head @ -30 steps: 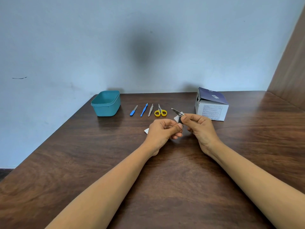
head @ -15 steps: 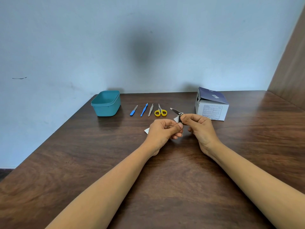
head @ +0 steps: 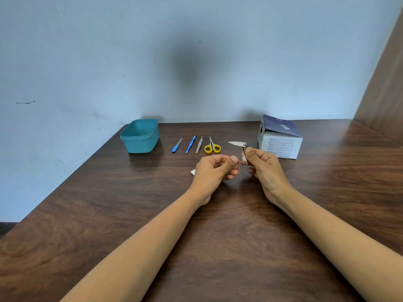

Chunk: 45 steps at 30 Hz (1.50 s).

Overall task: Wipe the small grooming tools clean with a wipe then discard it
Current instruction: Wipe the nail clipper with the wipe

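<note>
Gripping the nail clipper [head: 244, 149] upright is the right hand [head: 265, 168]; left hand [head: 214, 171] curled, any contents I cannot tell.

"What stands far right on the bench [head: 109, 214]?"
"A white cardboard box [head: 280, 147], dark-blue lid."
"And behind?"
"A pale blue wall [head: 87, 51] with a dark scuff [head: 25, 102] at left; a wooden panel [head: 383, 94] at right."

bare table [head: 218, 236] near, tool row [head: 197, 145] flanked by tub [head: 139, 137], box [head: 280, 140]
</note>
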Motion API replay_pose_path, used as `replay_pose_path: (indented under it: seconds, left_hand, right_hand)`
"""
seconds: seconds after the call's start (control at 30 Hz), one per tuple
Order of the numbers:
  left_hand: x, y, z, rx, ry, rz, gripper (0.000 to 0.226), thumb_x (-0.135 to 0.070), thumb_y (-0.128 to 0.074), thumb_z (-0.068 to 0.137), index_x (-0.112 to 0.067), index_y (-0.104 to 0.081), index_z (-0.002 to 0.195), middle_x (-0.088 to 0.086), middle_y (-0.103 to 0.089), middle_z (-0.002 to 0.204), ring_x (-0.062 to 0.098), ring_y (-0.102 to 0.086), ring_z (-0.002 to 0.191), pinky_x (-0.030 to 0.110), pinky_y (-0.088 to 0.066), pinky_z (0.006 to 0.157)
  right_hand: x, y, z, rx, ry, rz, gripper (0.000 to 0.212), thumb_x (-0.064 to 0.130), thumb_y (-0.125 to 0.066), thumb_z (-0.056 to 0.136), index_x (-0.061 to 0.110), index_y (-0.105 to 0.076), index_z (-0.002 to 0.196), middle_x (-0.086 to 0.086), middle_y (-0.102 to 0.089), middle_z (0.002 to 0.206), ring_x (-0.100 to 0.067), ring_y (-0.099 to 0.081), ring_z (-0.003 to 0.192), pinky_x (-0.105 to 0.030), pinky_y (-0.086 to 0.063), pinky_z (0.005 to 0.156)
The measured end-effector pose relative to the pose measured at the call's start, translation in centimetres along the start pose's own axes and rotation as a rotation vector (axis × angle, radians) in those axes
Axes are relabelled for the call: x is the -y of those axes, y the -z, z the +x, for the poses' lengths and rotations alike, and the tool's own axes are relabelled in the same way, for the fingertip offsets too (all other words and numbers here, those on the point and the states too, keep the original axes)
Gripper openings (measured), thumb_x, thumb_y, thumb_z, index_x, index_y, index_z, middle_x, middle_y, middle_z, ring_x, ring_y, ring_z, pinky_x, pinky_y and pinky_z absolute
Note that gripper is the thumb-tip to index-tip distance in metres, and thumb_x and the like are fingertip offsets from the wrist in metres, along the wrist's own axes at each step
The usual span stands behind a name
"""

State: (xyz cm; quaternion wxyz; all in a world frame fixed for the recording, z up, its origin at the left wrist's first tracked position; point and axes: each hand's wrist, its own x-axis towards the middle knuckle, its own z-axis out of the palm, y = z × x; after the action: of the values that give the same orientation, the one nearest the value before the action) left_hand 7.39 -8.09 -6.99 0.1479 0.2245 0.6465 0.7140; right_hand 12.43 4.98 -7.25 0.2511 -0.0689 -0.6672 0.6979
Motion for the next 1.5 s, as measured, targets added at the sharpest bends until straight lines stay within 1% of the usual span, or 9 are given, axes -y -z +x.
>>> replay_pose_path:
  seconds: [0.27,0.53,0.63,0.8,0.9,1.13,1.23,1.33,1.5]
  left_hand:
    - [-0.2,0.0,-0.1,0.014,-0.030,-0.022,0.012,-0.020,-0.063,0.091,-0.013,-0.069,0.099,0.005,-0.069,0.090,0.004,-0.059,0.068,0.016,-0.049,0.061]
    - [-0.3,0.1,-0.3,0.012,-0.058,-0.059,0.012,-0.016,-0.064,0.090,-0.025,-0.069,0.095,-0.005,-0.068,0.081,0.002,-0.056,0.067,0.020,-0.045,0.063]
    - [-0.3,0.2,-0.3,0.016,-0.072,-0.065,0.012,-0.014,-0.063,0.091,-0.022,-0.070,0.096,-0.007,-0.067,0.078,0.002,-0.053,0.066,0.020,-0.043,0.063]
    - [-0.2,0.1,-0.2,-0.010,-0.051,-0.075,0.008,-0.015,-0.065,0.089,-0.017,-0.069,0.097,-0.003,-0.062,0.075,0.003,-0.053,0.065,0.020,-0.046,0.063]
    - [-0.1,0.1,0.0,-0.046,-0.044,-0.109,0.010,-0.016,-0.065,0.089,-0.015,-0.068,0.099,0.000,-0.061,0.079,0.003,-0.054,0.065,0.019,-0.048,0.062]
    - [0.2,0.2,0.2,-0.123,-0.031,-0.159,0.017,-0.017,-0.067,0.088,-0.013,-0.068,0.105,0.001,-0.065,0.085,0.003,-0.055,0.066,0.018,-0.052,0.063]
    - [0.3,0.2,0.3,-0.104,-0.040,-0.147,0.024,-0.015,-0.066,0.089,-0.007,-0.067,0.111,0.005,-0.066,0.092,0.002,-0.056,0.068,0.017,-0.051,0.063]
    - [0.3,0.2,0.2,-0.066,-0.067,-0.094,0.023,-0.012,-0.064,0.090,-0.005,-0.066,0.112,-0.007,-0.069,0.083,0.001,-0.057,0.065,0.017,-0.051,0.061]
    - [0.2,0.0,0.0,-0.047,-0.106,-0.002,0.014,-0.012,-0.067,0.087,-0.019,-0.068,0.099,-0.007,-0.067,0.079,0.002,-0.056,0.066,0.018,-0.052,0.061]
  right_hand:
    - [0.2,-0.2,-0.1,0.078,0.000,-0.085,0.029,0.033,-0.053,0.093,0.016,-0.069,0.076,0.004,-0.055,0.063,-0.002,-0.046,0.060,-0.018,-0.035,0.059]
    - [0.5,-0.4,-0.4,0.090,-0.009,-0.122,0.046,0.044,-0.059,0.083,0.000,-0.063,0.071,-0.004,-0.050,0.061,-0.015,-0.037,0.063,-0.024,-0.030,0.059]
    - [0.5,-0.5,-0.5,0.065,-0.008,-0.110,0.045,0.050,-0.064,0.074,0.006,-0.061,0.061,-0.010,-0.051,0.063,-0.017,-0.036,0.062,-0.025,-0.031,0.058]
    - [0.5,-0.4,-0.7,-0.058,0.004,-0.040,0.023,0.033,-0.075,0.069,0.012,-0.069,0.063,0.003,-0.063,0.056,0.001,-0.047,0.049,-0.013,-0.038,0.052]
    - [0.6,-0.6,-0.9,-0.060,0.037,-0.020,0.010,0.022,-0.075,0.077,0.013,-0.073,0.072,0.009,-0.068,0.059,0.004,-0.056,0.055,-0.008,-0.040,0.052]
    - [0.8,-0.3,-0.8,-0.013,-0.051,-0.017,0.015,0.023,-0.064,0.088,0.021,-0.077,0.080,0.002,-0.075,0.080,-0.004,-0.067,0.078,-0.019,-0.039,0.061]
    - [0.8,0.0,-0.8,0.043,-0.066,-0.006,0.005,0.015,-0.071,0.081,0.018,-0.075,0.081,0.003,-0.075,0.080,-0.003,-0.065,0.073,-0.022,-0.037,0.063]
    - [0.9,0.3,-0.6,0.038,-0.090,0.028,0.008,0.011,-0.076,0.075,0.016,-0.070,0.078,0.000,-0.072,0.074,-0.005,-0.058,0.066,-0.022,-0.037,0.061]
    - [1.1,0.4,-0.5,0.049,-0.111,0.080,0.012,0.009,-0.076,0.074,0.014,-0.065,0.073,0.000,-0.066,0.068,-0.005,-0.054,0.061,-0.020,-0.036,0.059]
